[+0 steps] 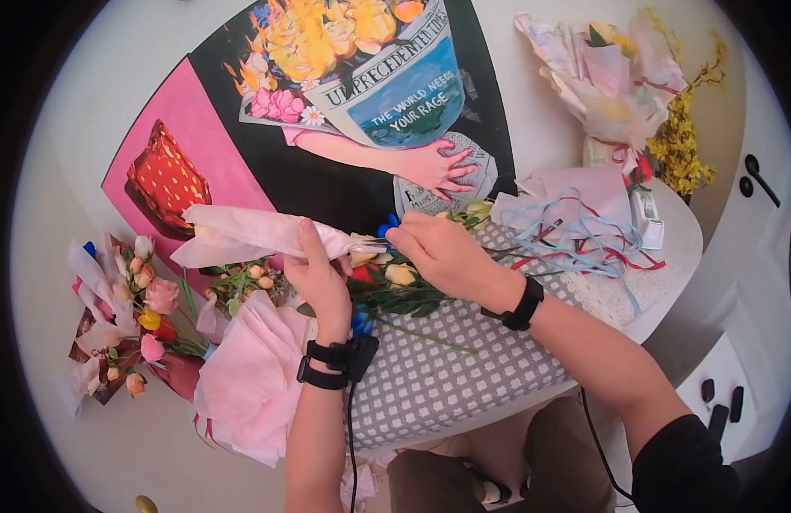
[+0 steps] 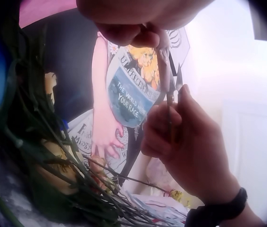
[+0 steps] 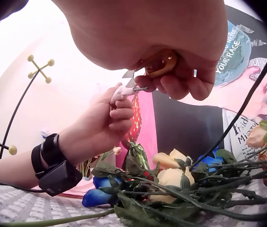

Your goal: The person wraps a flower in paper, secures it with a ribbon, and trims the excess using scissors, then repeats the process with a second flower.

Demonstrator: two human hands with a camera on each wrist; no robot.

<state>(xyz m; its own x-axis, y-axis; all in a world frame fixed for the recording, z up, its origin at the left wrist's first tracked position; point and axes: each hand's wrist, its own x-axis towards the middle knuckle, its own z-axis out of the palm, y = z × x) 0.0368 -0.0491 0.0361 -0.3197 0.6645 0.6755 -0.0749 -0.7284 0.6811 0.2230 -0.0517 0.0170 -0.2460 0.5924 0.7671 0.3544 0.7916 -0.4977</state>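
Note:
A slim cone of pale pink wrapping paper (image 1: 259,232) is gripped near its narrow end by my left hand (image 1: 318,278). Short stems stick out of that end, towards the right hand. Scissors with an orange handle (image 3: 164,66) are held in my right hand (image 1: 442,256), whose fingers curl through and around the grip. Their metal blades (image 2: 179,78) stand apart, right at the stem end of the wrap. Below both hands lie loose flowers: a cream rose (image 1: 401,274), a blue flower (image 3: 98,196) and dark green stems.
A grey patterned cloth (image 1: 447,376) covers the table. Pale blue and red ribbons (image 1: 575,235) lie at the right. A pink paper bundle (image 1: 254,376) and mixed flowers (image 1: 152,316) stand left, with a wrapped bouquet (image 1: 618,94) at the back right. Painted canvases (image 1: 344,179) lean behind.

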